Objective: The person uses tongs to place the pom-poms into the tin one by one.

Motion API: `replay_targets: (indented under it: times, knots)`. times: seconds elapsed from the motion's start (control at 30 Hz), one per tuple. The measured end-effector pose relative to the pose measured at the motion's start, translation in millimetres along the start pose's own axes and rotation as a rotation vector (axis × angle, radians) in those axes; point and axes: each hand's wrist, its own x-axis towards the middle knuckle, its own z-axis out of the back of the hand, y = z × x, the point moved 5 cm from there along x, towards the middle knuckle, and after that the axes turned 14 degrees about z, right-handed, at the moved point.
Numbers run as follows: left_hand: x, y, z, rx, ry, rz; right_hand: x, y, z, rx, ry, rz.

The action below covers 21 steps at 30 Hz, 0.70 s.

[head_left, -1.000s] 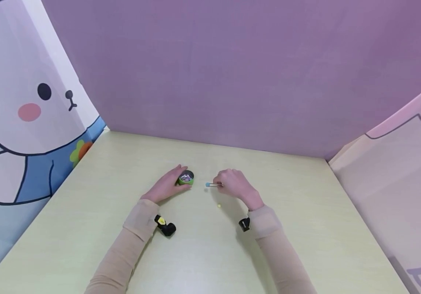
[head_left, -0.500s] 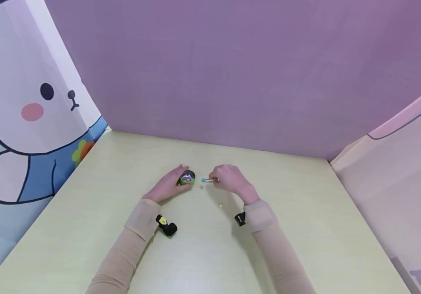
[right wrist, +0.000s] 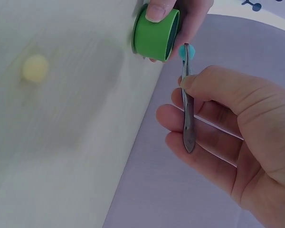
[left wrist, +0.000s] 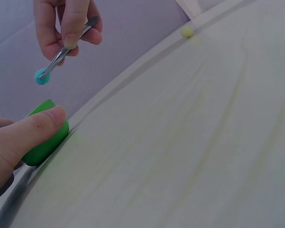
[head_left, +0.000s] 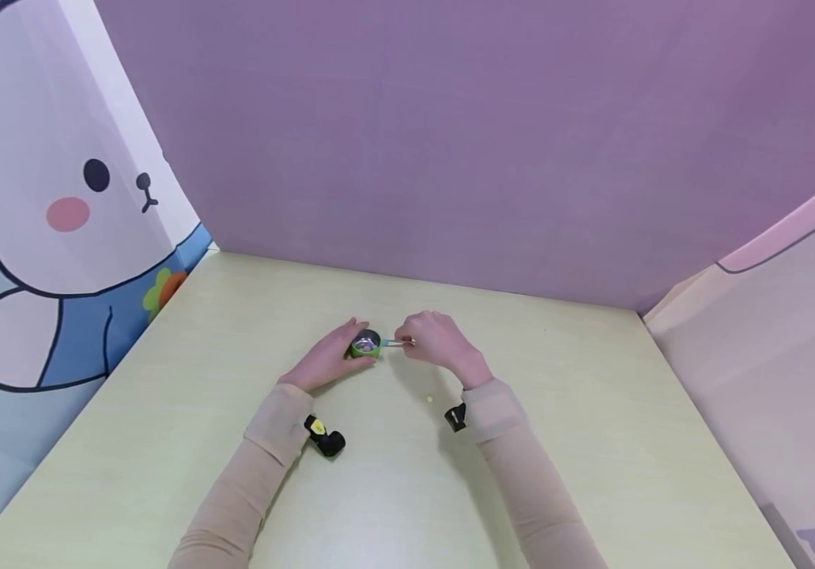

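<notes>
My left hand (head_left: pixel 329 357) grips a small round green tin (right wrist: pixel 153 34) by its sides, thumb on the near wall. The tin stands on the table with its mouth up; its inside looks shiny, with something pinkish in it too small to make out. Metal tweezers (right wrist: pixel 188 121) are pinched between thumb and fingers of my right hand (head_left: pixel 439 344). Their tips clasp a small turquoise ball (left wrist: pixel 42 76), held just above and beside the tin's rim. On the table nearer to me lies a small pale yellow ball (right wrist: pixel 35 69), touched by neither hand.
The pale tabletop (head_left: pixel 393 490) runs back to a purple cloth wall (head_left: pixel 435 142). A cartoon-printed cloth (head_left: pixel 23 197) hangs at the left, another pale cloth (head_left: pixel 784 356) at the right. Black wrist cameras sit under both sleeves.
My right hand has moved left and slightly away from me, bringing the tweezers and turquoise ball up to the tin. The left hand keeps its hold on the tin.
</notes>
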Motion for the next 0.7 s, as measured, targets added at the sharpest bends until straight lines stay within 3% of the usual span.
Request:
replay_targets:
  times: [0.7]
  knots:
    - [1.1, -0.2, -1.8, -0.003, -0.012, -0.012, 12.7, -0.1, 0.9, 0.004, 0.02, -0.008]
